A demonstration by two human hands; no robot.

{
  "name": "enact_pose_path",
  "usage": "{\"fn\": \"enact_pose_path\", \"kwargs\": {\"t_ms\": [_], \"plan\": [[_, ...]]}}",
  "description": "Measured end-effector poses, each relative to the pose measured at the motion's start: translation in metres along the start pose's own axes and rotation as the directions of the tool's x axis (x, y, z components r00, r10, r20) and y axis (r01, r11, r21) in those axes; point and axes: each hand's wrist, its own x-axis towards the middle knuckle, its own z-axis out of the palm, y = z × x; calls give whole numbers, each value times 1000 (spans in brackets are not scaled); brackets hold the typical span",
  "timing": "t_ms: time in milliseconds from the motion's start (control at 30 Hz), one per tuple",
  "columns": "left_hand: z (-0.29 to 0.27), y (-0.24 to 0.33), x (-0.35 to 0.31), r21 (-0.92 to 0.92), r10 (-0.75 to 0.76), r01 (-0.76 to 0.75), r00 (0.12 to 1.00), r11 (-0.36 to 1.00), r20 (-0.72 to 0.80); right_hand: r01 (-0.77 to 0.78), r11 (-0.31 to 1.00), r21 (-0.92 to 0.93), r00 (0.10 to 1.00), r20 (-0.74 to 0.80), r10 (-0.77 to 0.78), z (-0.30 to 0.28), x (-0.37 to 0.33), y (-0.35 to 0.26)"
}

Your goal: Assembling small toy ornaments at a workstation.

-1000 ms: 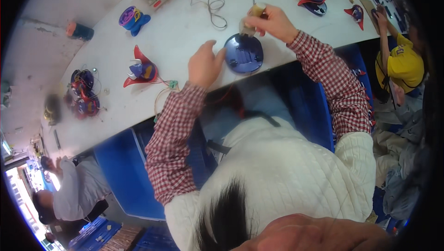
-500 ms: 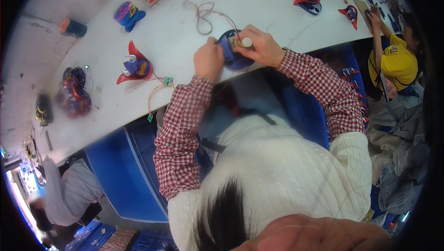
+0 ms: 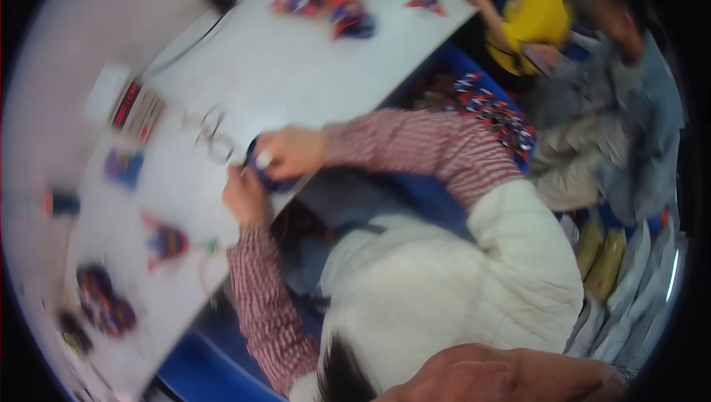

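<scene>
Both my hands meet at the table's front edge around a dark blue round part [image 3: 283,184], blurred by motion. My left hand [image 3: 246,193] is closed on its left edge. My right hand [image 3: 298,150] is closed over its top, with a small white round end [image 3: 264,158] showing by the fingers. What exactly the right fingertips pinch is hidden. Thin looped wires [image 3: 215,139] lie just beyond the part. To the left sits a red and blue toy-like assembly [image 3: 167,243], with a small green board [image 3: 212,244] beside it.
A power supply box [image 3: 138,112] with a red display stands at the back left of the white table [image 3: 244,61]. Several red and blue assemblies [image 3: 326,2] lie farther along. A blue bin [image 3: 492,117] full of parts is to my right, near a person in yellow [image 3: 529,21].
The whole view has swung to the right and blurred, so table things appear shifted left and turned. My hands stay on the dark blue part. A seated person in grey now shows more fully.
</scene>
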Motion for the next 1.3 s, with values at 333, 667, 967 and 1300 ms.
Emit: {"fn": "enact_pose_path", "kwargs": {"t_ms": [333,667,967,1300], "plan": [[-65,24,-46,-245,10,-24,998,969,-59,-98,993,-63,989,-117,90,6,-12,24],[-97,-27,-173,-240,-308,224,859,944,-409,183,978,103,943,-299,-145,-13,-64,-46],[-88,-57,-199,-424,-620,476,715,771,-324,259,935,241,966,-95,-242,52,-66,-71],[-90,-73,-206,-705,-849,526,483,476,-213,342,908,243,937,-19,-348,75,-55,-76]]}}
